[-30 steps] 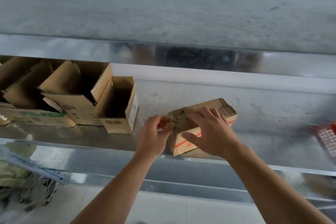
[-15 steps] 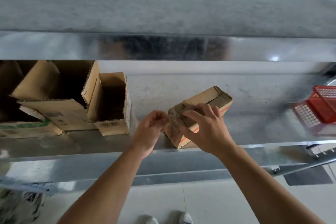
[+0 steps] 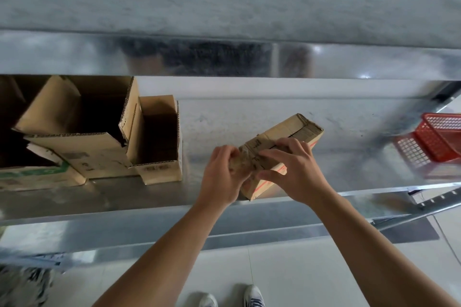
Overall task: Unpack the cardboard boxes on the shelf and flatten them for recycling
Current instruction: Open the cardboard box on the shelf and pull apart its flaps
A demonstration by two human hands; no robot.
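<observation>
- Shelf: galvanised sheet steel, glossy and spangled, with a folded front lip. Carries all the boxes.
- Open boxes, left end: big corrugated box with flaps up, smaller open box touching its right side, green-printed box low at far left. All opened, none flattened. Interiors are dark, so contents can't be told.
- Red basket: plastic lattice at the far right of the shelf, motion-blurred, well apart from the work.
- Sealed box: small brown corrugated carton with a red stripe on the side and worn, fuzzy edges. Sits mid-shelf, near corner at the front lip. Change: a second ago it lay roughly along the shelf edge. Now it is swung diagonal, near end toward the person. My read is that this exposes the end seam for opening. Flaps are still shut, so unpacking hasn't begun and flattening is pending for every box.
- Right hand: fingers over the top, thumb on the side face, gripping the carton. Same clamp as before; it followed the turn.
- Left hand: fingers closed, pinching at the carton's near end. Earlier it picked at the edge, now it is bunched tight.
- Tape strip: crinkled brownish film over the end seam, apparently what the left hand pinches. Looks more lifted than before, but blur keeps that uncertain.
</observation>
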